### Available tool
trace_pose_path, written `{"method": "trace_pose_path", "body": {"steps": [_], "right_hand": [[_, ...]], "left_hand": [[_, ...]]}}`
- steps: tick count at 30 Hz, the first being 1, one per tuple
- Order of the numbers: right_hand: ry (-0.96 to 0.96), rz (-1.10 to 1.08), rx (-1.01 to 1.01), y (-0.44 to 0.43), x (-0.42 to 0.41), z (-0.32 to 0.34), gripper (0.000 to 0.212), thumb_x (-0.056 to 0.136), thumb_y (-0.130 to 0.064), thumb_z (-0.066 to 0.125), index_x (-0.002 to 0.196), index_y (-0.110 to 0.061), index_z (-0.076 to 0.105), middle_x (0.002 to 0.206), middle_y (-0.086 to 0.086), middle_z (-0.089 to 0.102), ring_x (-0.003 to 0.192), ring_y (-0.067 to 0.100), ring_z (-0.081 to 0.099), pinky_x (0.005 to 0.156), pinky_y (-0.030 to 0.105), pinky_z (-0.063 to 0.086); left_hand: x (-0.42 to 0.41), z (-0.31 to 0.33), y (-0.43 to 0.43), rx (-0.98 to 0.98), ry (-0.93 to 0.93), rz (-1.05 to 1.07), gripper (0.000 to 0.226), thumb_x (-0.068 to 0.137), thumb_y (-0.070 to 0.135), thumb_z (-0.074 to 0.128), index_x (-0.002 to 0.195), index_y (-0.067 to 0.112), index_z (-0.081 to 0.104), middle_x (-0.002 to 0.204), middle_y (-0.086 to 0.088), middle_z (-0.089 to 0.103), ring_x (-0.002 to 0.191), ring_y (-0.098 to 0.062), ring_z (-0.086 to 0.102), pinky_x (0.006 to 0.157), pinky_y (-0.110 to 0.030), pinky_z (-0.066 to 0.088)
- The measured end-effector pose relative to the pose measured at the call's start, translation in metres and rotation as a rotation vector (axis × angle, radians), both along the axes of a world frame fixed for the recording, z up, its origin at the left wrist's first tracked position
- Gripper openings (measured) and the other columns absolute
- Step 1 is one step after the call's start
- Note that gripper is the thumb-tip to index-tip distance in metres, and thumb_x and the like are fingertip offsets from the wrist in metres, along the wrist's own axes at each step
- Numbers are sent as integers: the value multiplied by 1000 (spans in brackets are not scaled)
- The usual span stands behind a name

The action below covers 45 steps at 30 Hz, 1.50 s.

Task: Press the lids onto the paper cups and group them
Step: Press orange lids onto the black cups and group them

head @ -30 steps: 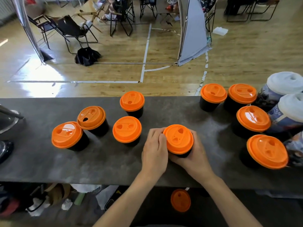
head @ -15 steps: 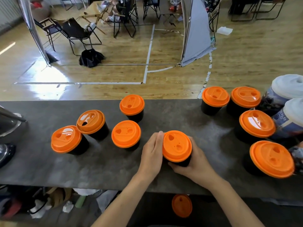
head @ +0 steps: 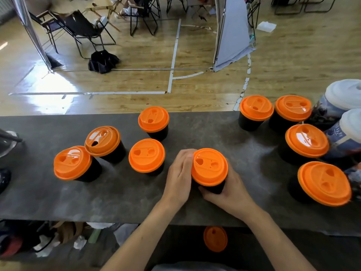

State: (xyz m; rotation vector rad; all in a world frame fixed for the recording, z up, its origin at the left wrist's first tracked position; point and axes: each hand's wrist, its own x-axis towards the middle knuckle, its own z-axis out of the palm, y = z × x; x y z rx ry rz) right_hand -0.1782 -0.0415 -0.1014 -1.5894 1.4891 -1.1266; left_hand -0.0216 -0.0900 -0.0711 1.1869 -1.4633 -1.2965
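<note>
Cup [head: 214, 188], black, upright on the table [head: 117, 196], near the front edge at centre. Orange lid [head: 209, 166] sits on top of it, tipped slightly toward the camera. Left hand [head: 178, 177] is curled against the cup's left side with fingertips at the lid rim. Right hand [head: 230, 192] wraps the cup body from the right and near side, thumb across the front. Both hands are clamped on the cup.

Left group [head: 146, 155]: four lidded black cups, the nearest one just beside the left hand. The two leftmost lids overlap in view. Right group [head: 306, 140]: four lidded black cups, well apart from the held cup. White-lidded cups [head: 343, 94] are at the far right, next to the right group. Loose lid [head: 215, 239], orange, lies below the table's front edge, between the forearms.
</note>
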Motion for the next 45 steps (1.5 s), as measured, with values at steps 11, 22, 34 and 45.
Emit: {"method": "trace_pose_path", "body": {"steps": [11, 22, 34, 45], "right_hand": [[-14, -46, -24, 1, 1, 0, 82, 65, -44, 89, 134, -48, 45, 130, -33, 58, 123, -7, 57, 98, 6, 41], [6, -40, -25, -1, 2, -4, 88, 67, -54, 93, 140, -42, 44, 135, -28, 55, 129, -3, 54, 102, 8, 40], [6, -53, -36, 0, 0, -5, 83, 66, -55, 93, 134, -42, 46, 130, -30, 55, 125, -6, 54, 99, 5, 39], [26, -26, -48, 1, 2, -2, 78, 71, -58, 90, 135, -43, 48, 130, -23, 53, 126, -1, 55, 100, 8, 40]], "left_hand": [[1, -1, 0, -46, -71, -8, 37, 106, 30, 35, 110, 19, 69, 110, 2, 70, 110, -14, 65, 96, -38, 51], [3, -7, 4, -63, 10, 21, 39, 106, 37, 36, 113, 20, 70, 109, 3, 74, 110, -20, 67, 96, -38, 52], [4, -3, 0, -37, 28, -11, 40, 107, 42, 37, 111, 23, 72, 105, 5, 76, 105, -12, 70, 89, -21, 51], [12, 9, -11, 57, 10, -143, 42, 106, 41, 37, 113, 18, 71, 101, 7, 76, 97, -5, 70, 82, -14, 49]]}}
